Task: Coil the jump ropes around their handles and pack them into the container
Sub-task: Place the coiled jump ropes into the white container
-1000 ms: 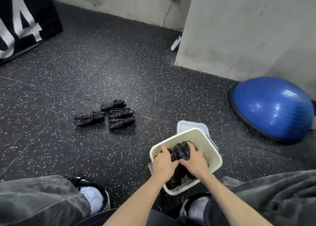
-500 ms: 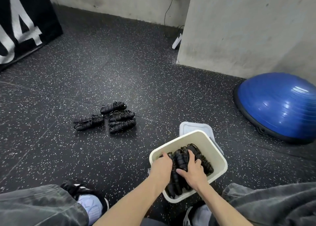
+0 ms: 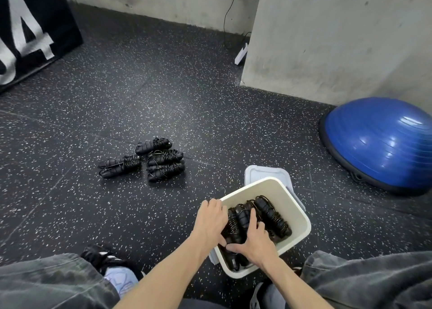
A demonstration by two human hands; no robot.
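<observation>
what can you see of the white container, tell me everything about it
The white container is a rectangular, plastic-looking bin, open-topped, with a rounded rim. It sits on the speckled floor, partly on a pale lid. Several coiled jump ropes lie inside. The left hand and right hand reach in onto the ropes.

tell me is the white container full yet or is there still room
Still room. The white container holds several coiled jump ropes on its near-left side, while its far-right inner wall and part of its floor show bare.
</observation>
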